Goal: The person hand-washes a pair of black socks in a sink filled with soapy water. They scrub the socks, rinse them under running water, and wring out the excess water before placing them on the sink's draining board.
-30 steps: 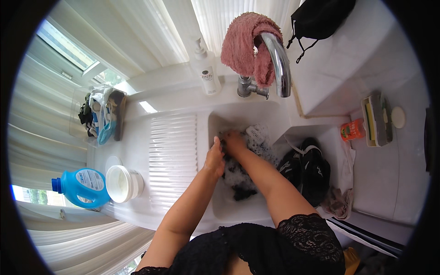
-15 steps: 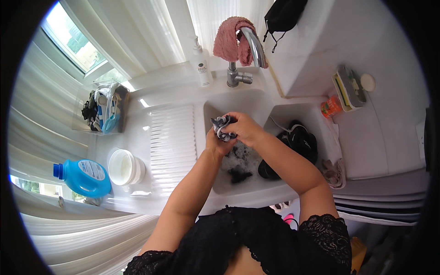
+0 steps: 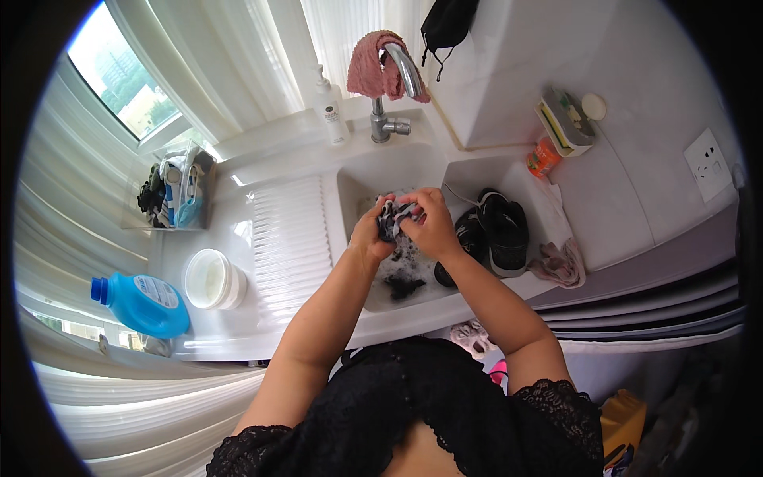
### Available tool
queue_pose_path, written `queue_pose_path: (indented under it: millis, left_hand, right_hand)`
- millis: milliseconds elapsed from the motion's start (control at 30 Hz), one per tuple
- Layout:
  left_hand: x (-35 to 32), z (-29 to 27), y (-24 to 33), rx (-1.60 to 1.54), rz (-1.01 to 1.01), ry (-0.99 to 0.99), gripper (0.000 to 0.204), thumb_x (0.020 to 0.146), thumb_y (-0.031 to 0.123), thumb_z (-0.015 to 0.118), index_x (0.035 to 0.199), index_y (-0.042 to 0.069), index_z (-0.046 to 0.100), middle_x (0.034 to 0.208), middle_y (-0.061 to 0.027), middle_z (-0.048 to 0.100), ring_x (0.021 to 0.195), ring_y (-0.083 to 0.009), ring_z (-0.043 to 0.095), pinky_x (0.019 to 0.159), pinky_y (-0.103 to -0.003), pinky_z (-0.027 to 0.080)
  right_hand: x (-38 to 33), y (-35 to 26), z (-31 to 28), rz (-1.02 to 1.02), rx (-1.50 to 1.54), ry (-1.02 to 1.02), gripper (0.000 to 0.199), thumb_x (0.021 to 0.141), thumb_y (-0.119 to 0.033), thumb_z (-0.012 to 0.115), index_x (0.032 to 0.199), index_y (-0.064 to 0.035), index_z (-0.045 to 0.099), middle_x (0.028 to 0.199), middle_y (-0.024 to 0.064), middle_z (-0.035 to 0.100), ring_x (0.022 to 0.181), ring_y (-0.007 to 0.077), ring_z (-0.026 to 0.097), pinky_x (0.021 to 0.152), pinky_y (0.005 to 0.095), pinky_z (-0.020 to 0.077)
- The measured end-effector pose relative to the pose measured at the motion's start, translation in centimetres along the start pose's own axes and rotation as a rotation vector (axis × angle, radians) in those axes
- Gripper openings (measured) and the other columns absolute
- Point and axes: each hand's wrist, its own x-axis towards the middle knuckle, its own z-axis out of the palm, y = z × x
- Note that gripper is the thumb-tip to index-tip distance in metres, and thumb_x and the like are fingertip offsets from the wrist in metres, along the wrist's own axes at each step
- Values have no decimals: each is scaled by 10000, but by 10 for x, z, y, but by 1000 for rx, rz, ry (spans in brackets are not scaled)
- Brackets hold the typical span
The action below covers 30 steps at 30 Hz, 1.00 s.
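Note:
Over the white sink basin (image 3: 350, 199), my left hand (image 3: 370, 237) and my right hand (image 3: 433, 224) both grip a small wet cloth (image 3: 394, 216), dark with light patches, bunched between the fingers. Below the hands more dark laundry (image 3: 404, 280) lies in the water of the basin. The chrome tap (image 3: 396, 87) stands behind the basin with a pink towel (image 3: 373, 65) draped over it.
A pair of black shoes (image 3: 494, 229) sits in the right compartment, a pinkish rag (image 3: 559, 264) beside them. Left of the ribbed drainboard (image 3: 290, 238) are a white tub (image 3: 211, 278), a blue detergent bottle (image 3: 143, 304) and a clear box of items (image 3: 171, 195). A pump bottle (image 3: 331, 107) stands by the tap.
Both hands have lifted the cloth out of the basin and brought it together between them. The view has shifted, so the sink sits lower and more central.

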Motion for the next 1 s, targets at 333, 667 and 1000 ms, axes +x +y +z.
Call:
queue_pose_path:
  millis: [333,667,1000]
  left_hand:
    - [-17,45,-22,133,241,267,272,980,327,427,875,89,508,786,-38,535,673,-181,510,616,-355,474]
    - [-3,4,-33,311,142,301,289,942,370,478,969,86,522,896,-102,564,806,-253,556,679,-419,474]
    - [17,-32,-13,154,208,361,493,951,464,430,1253,74,417,1217,-132,491,1090,-275,517,928,-443,430]
  right_hand:
    - [-20,15,47,388,624,79,416,975,-256,376,1339,-59,417,1318,109,466,1230,202,414,1031,300,293]
    - [-28,38,49,617,522,-17,373,938,-267,386,1261,-106,480,1137,90,560,1058,215,518,896,347,412]
    - [10,106,58,975,671,-238,393,796,-63,544,1186,-111,538,1000,58,583,866,222,568,682,380,479]
